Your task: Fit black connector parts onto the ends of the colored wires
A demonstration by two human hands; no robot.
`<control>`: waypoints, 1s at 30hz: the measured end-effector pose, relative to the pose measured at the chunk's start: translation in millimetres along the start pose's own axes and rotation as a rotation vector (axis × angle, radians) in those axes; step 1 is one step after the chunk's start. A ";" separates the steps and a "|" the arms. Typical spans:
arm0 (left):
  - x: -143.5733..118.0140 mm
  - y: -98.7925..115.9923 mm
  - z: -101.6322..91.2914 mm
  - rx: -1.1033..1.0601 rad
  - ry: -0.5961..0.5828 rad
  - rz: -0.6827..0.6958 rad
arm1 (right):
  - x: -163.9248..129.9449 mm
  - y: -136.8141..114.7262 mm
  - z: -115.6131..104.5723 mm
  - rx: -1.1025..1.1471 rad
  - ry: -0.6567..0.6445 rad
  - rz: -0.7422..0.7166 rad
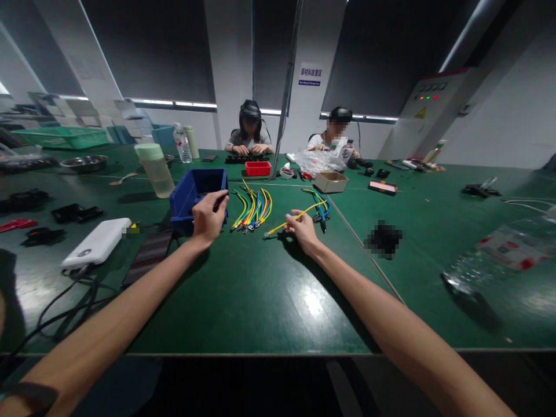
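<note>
My left hand (208,217) reaches to the front edge of a blue plastic bin (191,191), its fingers closed on something small and dark at the bin's rim. My right hand (302,227) pinches a yellow wire (289,220) with metal lugs that lies across the green table (260,289). Between my hands lies a bundle of yellow, green, blue and red wires (252,209). A smaller bunch of blue, green and yellow wires (320,204) lies just beyond my right hand.
A white power bank (96,243) with cables and a dark pad lie at left. A pale green bottle (155,169) stands behind the bin. A cardboard box (330,181), a red tray (258,168) and two seated people are across the table. A plastic bottle (499,255) lies right.
</note>
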State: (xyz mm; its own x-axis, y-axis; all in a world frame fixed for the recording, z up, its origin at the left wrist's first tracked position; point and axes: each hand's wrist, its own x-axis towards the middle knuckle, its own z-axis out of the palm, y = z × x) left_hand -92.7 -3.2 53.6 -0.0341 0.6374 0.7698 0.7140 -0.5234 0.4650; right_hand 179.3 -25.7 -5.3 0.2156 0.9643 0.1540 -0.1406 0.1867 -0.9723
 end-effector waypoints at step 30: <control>-54.0 10.3 26.8 -0.234 -0.624 0.132 | -19.4 -6.5 23.0 0.193 0.116 0.078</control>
State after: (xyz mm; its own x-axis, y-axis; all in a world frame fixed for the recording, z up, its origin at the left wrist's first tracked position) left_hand -64.8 -27.8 5.1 0.5030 0.7300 0.4628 0.5120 -0.6830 0.5209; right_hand 153.8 -41.4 2.0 0.3052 0.9511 0.0475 -0.3406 0.1556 -0.9272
